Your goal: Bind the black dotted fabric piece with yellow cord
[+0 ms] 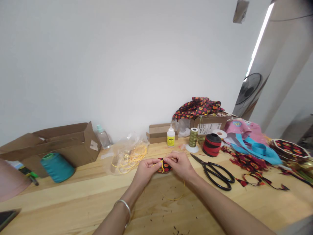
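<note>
A small dark piece of patterned fabric (166, 169), red and orange on black, lies between my hands over the middle of the table. Yellow cord (162, 165) crosses its top, and a loose tail of the cord loops down onto the wood. My left hand (149, 169) pinches the cord from the left, thumb and forefinger together. From the right, my right hand (180, 164) pinches the cord at the fabric's upper edge. Both sets of fingertips nearly meet. Whether a knot sits there is too small to tell.
Black-handled scissors (215, 173) lie right of my right hand. Behind stand a glue bottle (171, 137), a green thread spool (193, 137) and a red-and-black spool (212, 145). Bagged yellow cord (137, 155), a teal thread cone (57, 167) and a cardboard box (66, 147) sit left.
</note>
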`<state>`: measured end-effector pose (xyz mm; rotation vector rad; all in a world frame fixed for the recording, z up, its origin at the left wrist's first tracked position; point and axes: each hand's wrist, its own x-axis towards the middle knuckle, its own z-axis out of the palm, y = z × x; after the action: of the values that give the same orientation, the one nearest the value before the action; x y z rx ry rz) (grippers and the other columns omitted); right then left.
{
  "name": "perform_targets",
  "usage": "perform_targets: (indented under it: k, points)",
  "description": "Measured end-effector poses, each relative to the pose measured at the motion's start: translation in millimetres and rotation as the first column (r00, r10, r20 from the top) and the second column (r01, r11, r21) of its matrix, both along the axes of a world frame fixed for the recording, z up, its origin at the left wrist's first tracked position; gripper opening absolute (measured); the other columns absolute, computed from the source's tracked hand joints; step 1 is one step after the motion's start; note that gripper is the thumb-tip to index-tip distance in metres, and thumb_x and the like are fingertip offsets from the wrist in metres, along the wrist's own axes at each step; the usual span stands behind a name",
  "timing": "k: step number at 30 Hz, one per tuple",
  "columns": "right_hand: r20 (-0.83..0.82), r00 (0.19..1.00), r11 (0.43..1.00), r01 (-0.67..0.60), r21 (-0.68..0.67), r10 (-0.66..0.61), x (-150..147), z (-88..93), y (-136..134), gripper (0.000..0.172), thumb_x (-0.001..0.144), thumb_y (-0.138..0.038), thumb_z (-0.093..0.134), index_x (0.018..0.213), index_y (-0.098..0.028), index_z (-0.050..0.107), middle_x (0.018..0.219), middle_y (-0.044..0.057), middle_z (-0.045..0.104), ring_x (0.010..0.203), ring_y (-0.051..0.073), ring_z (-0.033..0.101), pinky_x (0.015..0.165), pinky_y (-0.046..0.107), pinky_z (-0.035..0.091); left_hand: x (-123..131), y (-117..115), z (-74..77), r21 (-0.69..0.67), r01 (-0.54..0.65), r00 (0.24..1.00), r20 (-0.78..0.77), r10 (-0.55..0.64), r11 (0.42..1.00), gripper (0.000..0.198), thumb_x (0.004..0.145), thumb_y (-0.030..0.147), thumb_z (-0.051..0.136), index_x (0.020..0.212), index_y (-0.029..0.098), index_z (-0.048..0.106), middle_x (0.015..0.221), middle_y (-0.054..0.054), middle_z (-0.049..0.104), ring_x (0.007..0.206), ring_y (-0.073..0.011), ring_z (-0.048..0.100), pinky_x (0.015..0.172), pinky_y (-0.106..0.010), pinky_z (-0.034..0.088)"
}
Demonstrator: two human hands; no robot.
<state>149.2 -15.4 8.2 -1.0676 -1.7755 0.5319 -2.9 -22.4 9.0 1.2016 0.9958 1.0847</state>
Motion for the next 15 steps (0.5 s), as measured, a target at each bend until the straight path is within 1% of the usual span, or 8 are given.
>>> perform_targets:
  k: [2, 4, 6, 9, 12, 15]
  points:
    - [0.013, 1.0, 1.0, -0.02, 0.007, 0.02, 0.0, 1.3, -1.0, 0.019, 0.071, -0.027, 0.05, 0.066, -0.015, 0.065, 0.054, 0.0, 0.053, 0.05, 0.009, 0.044, 0.045, 0.018, 0.032, 0.0, -0.4, -0.2, 0.013, -0.019, 0.999, -0.026, 0.02, 1.0, 0.023, 0.055, 0.029, 0.066, 0.07, 0.011, 0.065, 0.064, -0.005, 0.068, 0.055, -0.0128, 0.058, 0.056, -0.022, 0.044]
    - [0.03, 0.999, 1.0, -0.019, 0.012, 0.019, 0.3, 1.1, -0.9, 0.019, 0.071, -0.027, 0.051, 0.066, -0.016, 0.065, 0.053, 0.0, 0.052, 0.049, 0.008, 0.043, 0.044, 0.018, 0.031, 0.2, -1.3, 0.5, 0.028, 0.0, 0.999, -0.044, 0.001, 1.0, 0.023, 0.055, 0.029, 0.066, 0.07, 0.011, 0.066, 0.065, -0.005, 0.068, 0.056, -0.0134, 0.059, 0.056, -0.022, 0.044]
    - [0.055, 0.998, 1.0, 0.001, 0.015, -0.002, 0.7, -0.2, 0.0, 0.019, 0.071, -0.028, 0.051, 0.066, -0.016, 0.065, 0.053, 0.0, 0.052, 0.048, 0.008, 0.043, 0.044, 0.018, 0.03, 0.6, -2.4, 1.9, 0.033, 0.034, 0.997, -0.066, -0.032, 0.999, 0.023, 0.056, 0.029, 0.065, 0.07, 0.011, 0.066, 0.067, -0.006, 0.068, 0.058, -0.0142, 0.059, 0.057, -0.023, 0.044]
    - [0.084, 0.996, 0.999, 0.034, 0.009, -0.035, 1.2, -2.7, 1.8, 0.02, 0.072, -0.028, 0.05, 0.065, -0.016, 0.065, 0.053, 0.0, 0.052, 0.048, 0.008, 0.043, 0.044, 0.018, 0.03, 1.5, -3.3, 3.6, 0.036, 0.038, 0.995, -0.091, -0.034, 0.999, 0.022, 0.057, 0.029, 0.064, 0.07, 0.011, 0.067, 0.068, -0.006, 0.068, 0.059, -0.0145, 0.059, 0.06, -0.024, 0.044]
    - [0.077, 0.996, 0.999, 0.036, -0.021, -0.035, 1.2, -3.9, 2.5, 0.02, 0.071, -0.029, 0.05, 0.065, -0.016, 0.065, 0.054, 0.0, 0.054, 0.049, 0.009, 0.044, 0.045, 0.018, 0.031, 2.5, -3.0, 2.8, 0.032, 0.021, 0.997, -0.072, -0.019, 0.999, 0.023, 0.056, 0.029, 0.065, 0.07, 0.011, 0.066, 0.066, -0.006, 0.068, 0.058, -0.0144, 0.059, 0.058, -0.023, 0.044]
    - [0.054, 0.999, 0.999, -0.001, -0.036, 0.003, 0.9, -3.0, 1.0, 0.02, 0.072, -0.029, 0.05, 0.068, -0.016, 0.065, 0.055, 0.0, 0.055, 0.048, 0.008, 0.044, 0.044, 0.018, 0.031, 3.2, -2.5, 0.8, 0.031, 0.016, 0.998, -0.06, -0.014, 0.999, 0.025, 0.055, 0.031, 0.065, 0.07, 0.011, 0.066, 0.063, -0.006, 0.068, 0.055, -0.0138, 0.058, 0.055, -0.022, 0.044]
